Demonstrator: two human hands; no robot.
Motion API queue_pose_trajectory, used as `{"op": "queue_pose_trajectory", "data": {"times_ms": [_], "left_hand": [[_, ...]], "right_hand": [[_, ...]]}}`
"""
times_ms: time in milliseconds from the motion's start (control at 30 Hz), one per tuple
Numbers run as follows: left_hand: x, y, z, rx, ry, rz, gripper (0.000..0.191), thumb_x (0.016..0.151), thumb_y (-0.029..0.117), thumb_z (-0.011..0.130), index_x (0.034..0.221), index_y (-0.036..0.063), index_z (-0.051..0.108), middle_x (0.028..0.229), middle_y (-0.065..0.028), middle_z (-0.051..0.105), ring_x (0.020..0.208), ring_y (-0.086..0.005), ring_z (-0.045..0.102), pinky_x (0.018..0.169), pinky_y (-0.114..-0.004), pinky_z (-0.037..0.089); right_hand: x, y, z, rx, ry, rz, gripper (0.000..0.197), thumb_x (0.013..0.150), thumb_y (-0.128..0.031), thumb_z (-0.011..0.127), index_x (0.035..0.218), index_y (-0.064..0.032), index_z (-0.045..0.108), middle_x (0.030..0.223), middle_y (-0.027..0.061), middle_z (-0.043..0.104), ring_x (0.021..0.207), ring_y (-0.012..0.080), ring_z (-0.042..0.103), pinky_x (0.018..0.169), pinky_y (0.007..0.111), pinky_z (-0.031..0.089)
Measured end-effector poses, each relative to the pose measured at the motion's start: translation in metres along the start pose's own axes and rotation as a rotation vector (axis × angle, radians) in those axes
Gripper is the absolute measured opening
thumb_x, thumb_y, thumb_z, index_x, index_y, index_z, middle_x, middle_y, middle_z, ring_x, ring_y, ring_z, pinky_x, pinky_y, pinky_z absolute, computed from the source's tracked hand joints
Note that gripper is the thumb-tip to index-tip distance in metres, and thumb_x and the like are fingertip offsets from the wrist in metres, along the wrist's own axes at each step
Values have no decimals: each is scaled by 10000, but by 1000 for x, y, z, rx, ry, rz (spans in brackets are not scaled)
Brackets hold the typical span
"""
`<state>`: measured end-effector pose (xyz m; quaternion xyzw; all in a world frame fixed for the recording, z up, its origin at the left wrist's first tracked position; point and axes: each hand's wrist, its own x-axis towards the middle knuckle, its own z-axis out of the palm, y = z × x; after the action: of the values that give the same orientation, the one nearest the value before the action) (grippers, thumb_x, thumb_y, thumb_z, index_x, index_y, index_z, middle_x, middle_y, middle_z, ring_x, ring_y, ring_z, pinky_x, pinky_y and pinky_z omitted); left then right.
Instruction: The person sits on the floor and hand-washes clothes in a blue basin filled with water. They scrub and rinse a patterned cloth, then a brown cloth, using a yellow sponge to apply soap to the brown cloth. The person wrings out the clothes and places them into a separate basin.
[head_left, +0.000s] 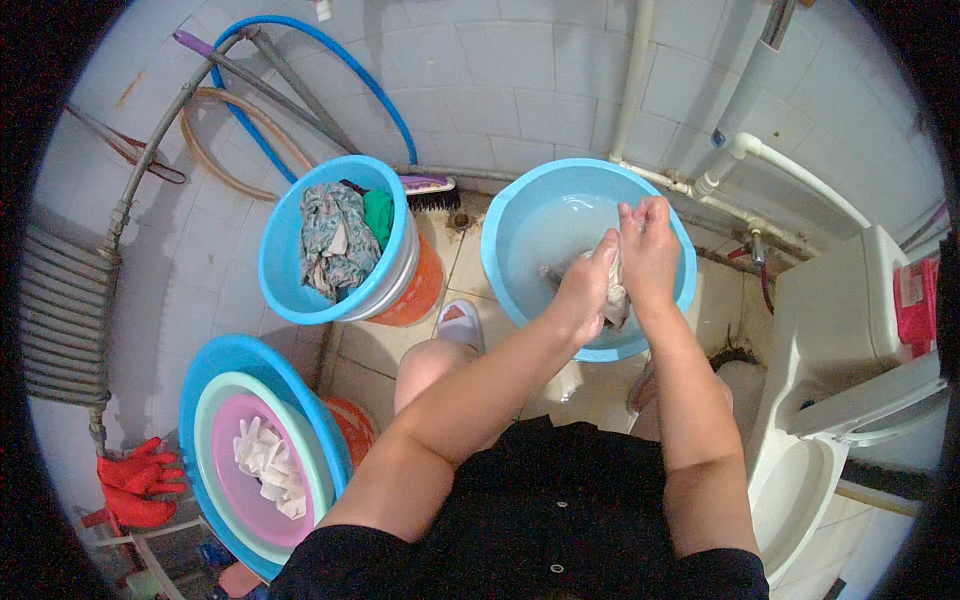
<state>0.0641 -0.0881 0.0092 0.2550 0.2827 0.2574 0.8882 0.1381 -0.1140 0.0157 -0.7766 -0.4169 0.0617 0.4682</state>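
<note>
Over a blue plastic basin (501, 240) of cloudy water (544, 225), my left hand (583, 289) and my right hand (649, 251) are close together. Both grip a wet, pale cloth (616, 289) bunched between them. Its darker lower end hangs toward the water at the near side of the basin. More dark fabric (553, 274) lies in the water left of my left hand. My fingers hide much of the cloth, so I cannot tell what garment it is.
Left of the basin, a blue tub (281, 281) of patterned laundry (341, 232) rests on an orange-and-white bucket (412, 289). Nested basins (202, 367) hold white gloves (270, 465). A scrubbing brush (431, 187) lies by the wall. A toilet (821, 322) stands at right, pipes (810, 176) behind.
</note>
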Motion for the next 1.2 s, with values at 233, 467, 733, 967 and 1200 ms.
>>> {"op": "queue_pose_trajectory", "data": {"times_ms": [233,467,733,967,1200], "left_hand": [[15,-5,-36,3,-95,-83,305,907,415,436,963,134,542,742,10,548,610,-127,501,524,-281,397],[1,30,-12,133,-90,-151,366,900,382,468,1054,56,533,965,-89,610,842,-214,607,768,-366,487],[5,53,-26,86,-230,-151,326,897,357,492,976,43,530,903,-77,604,778,-182,601,697,-339,491],[5,62,-27,238,-119,-67,335,900,349,489,1029,42,532,925,-69,601,803,-168,591,702,-319,477],[0,63,-22,292,-194,-89,334,884,319,531,1039,24,538,932,-74,601,831,-154,583,726,-307,468]], "right_hand": [[-20,0,5,56,33,-282,127,840,-176,537,948,-112,516,828,217,591,780,388,584,631,469,447],[0,53,15,806,-60,364,301,894,-334,503,970,-44,529,854,34,557,722,151,503,670,285,414],[-9,23,-5,1257,-539,743,509,908,-457,410,1214,-52,447,1203,77,498,1102,206,467,932,367,361],[1,37,-9,1290,-442,501,298,898,-304,509,1071,-65,546,1053,50,573,1000,167,527,911,337,384],[-4,19,-8,1245,-274,455,249,915,-268,487,1037,-58,544,998,38,576,928,151,537,830,298,420]]}}
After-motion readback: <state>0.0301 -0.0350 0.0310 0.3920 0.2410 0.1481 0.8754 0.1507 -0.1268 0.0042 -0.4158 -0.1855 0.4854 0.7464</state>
